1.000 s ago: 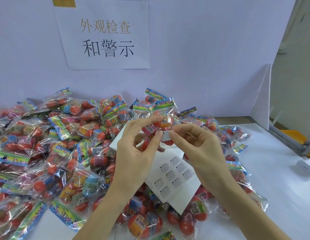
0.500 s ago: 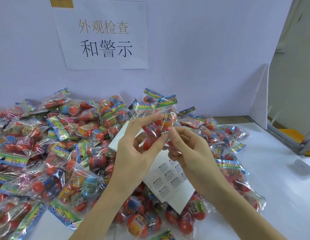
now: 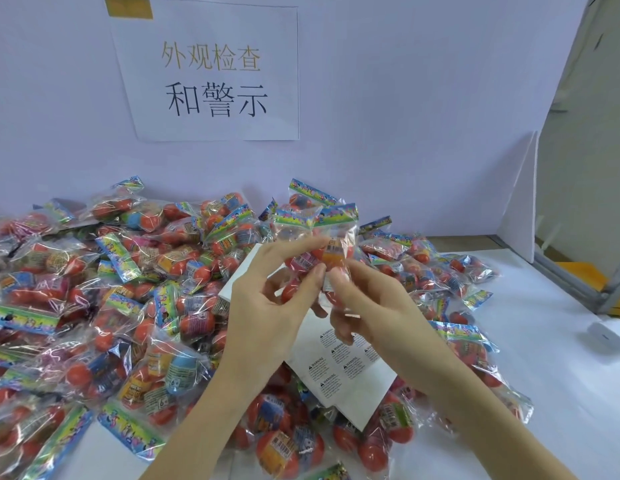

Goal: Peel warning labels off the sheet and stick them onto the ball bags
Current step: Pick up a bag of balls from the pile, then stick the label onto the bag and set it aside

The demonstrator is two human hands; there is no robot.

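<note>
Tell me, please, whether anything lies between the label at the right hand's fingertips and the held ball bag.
Nothing visible does. The left hand holds the ball bag up, and the right hand presses against its clear film. The label itself is too blurred to make out.

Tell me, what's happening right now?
Left hand grips clear ball bag. Right hand pinches its front. White label sheet lies underneath. Nothing blocking.

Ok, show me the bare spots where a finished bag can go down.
Bare white table on the right, between the bag pile and the small white device. A smaller bare patch at the near edge, left of the left hand's forearm. Left and centre are crowded with bags.
</note>
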